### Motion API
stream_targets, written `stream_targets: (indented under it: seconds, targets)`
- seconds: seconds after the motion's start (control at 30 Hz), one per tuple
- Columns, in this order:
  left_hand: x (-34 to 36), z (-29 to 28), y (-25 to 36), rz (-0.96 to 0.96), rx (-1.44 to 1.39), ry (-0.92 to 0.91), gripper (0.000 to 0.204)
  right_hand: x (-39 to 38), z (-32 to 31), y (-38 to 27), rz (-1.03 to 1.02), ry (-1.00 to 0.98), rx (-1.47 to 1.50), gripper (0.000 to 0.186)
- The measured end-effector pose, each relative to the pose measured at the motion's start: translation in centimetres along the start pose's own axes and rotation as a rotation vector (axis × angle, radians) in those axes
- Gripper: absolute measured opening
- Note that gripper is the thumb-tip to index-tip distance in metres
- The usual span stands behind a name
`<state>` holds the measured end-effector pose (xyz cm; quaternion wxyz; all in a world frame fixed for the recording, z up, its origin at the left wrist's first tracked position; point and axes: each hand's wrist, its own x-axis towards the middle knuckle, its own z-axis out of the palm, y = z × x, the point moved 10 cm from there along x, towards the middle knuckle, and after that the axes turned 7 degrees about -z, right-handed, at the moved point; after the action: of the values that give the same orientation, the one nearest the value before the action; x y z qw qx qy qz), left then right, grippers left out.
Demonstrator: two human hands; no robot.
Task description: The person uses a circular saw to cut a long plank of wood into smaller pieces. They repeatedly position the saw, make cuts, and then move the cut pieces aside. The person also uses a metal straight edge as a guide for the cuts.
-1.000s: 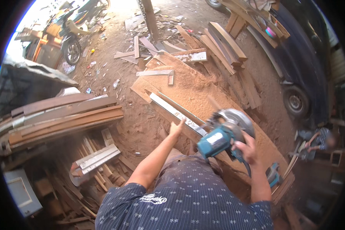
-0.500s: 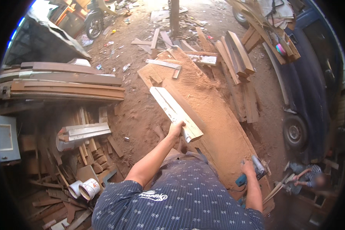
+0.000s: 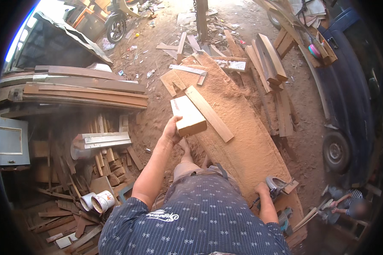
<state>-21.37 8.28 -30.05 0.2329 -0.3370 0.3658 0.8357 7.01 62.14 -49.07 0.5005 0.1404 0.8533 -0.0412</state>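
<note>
The left hand (image 3: 171,131) grips a white-faced wooden block (image 3: 188,114). The right hand (image 3: 262,188) touches a circular saw (image 3: 276,183); its closure I cannot tell.

White-and-brown block (image 3: 189,115), navy white-patterned shirt (image 3: 200,214), tan plank (image 3: 209,114)
</note>
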Motion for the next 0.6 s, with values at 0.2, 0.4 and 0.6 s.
stream_targets:
  seconds: [0.2,0.4,0.6]
  targets:
    - [0.2,0.6,4.5,0.018,-0.023,-0.114,0.045,1.5,-1.6,-8.1,-0.283,0.108,-0.2,0.039]
    - [-0.7,2.3,5.7,0.061,-0.035,-0.12,0.046,0.8,-14.1,-23.8,-0.406,0.43,0.24,0.07]
    - [-0.7,-2.7,-1.7,-0.083,0.021,0.058,0.05,5.8,-18.6,-32.4,-0.446,0.577,0.189,0.096]
